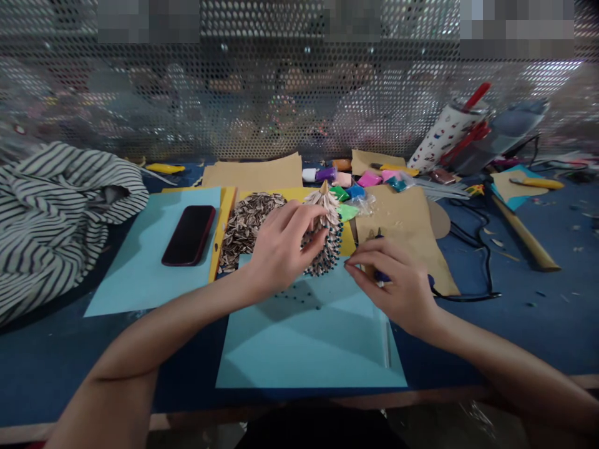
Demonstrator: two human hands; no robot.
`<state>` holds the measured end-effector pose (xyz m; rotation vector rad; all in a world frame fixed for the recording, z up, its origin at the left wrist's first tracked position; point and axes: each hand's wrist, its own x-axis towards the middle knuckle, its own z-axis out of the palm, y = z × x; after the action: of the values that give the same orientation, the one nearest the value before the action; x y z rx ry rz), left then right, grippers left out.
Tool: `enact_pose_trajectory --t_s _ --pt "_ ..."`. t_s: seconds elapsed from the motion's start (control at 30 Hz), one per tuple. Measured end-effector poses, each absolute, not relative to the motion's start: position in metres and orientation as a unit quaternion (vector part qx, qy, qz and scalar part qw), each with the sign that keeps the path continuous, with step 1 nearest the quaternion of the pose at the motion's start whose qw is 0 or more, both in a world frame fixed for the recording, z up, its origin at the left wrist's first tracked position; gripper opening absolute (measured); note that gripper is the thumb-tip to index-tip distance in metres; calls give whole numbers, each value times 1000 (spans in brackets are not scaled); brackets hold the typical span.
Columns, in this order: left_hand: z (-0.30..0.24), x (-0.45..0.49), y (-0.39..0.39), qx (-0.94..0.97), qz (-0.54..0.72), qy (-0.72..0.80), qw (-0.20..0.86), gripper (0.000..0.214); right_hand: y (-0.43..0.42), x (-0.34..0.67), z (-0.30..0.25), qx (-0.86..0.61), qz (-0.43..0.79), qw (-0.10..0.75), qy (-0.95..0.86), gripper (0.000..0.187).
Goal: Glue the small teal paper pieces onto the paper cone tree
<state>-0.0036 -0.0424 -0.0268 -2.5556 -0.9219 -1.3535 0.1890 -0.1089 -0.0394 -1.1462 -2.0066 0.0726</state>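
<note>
- Pale seed-scaled cone [334, 240], tipped with dark blue beads, stands tilted over the light blue card [299, 355], held up in the left hand [281, 252].
- Left grip: closed around the cone, fingers [304, 215] curled across its side.
- Right grip: narrow, a pinch on a dark blue tool [381, 275], mostly hidden by the right hand [397, 290], whose fingertips sit just beside the cone.
- Loose dark blue beads [299, 300] lie on the card below the hands.
- Striped seed shells [250, 227] are heaped on a yellow board [228, 215], just left of the cone.
- Black phone [189, 235] rests on a second light blue card [150, 268].
- Striped cloth [60, 212] lies bunched at the far left of the blue counter [112, 374].
- Small coloured clay packets [369, 181] sit beyond the cone, beside brown kraft paper [393, 221].
- Perforated metal screen [243, 112] runs along the far edge.
</note>
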Motion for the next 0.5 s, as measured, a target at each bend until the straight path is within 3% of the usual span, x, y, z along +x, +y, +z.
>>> enact_pose_trajectory --t_s 0.23,0.5 --pt "-26 -3 -43 -835 -471 -280 41 20 -80 186 -24 -479 -51 470 -739 6" --pt "-14 -7 -50 -795 -544 -269 -11 19 -66 177 -31 -465 -74 461 -752 6"
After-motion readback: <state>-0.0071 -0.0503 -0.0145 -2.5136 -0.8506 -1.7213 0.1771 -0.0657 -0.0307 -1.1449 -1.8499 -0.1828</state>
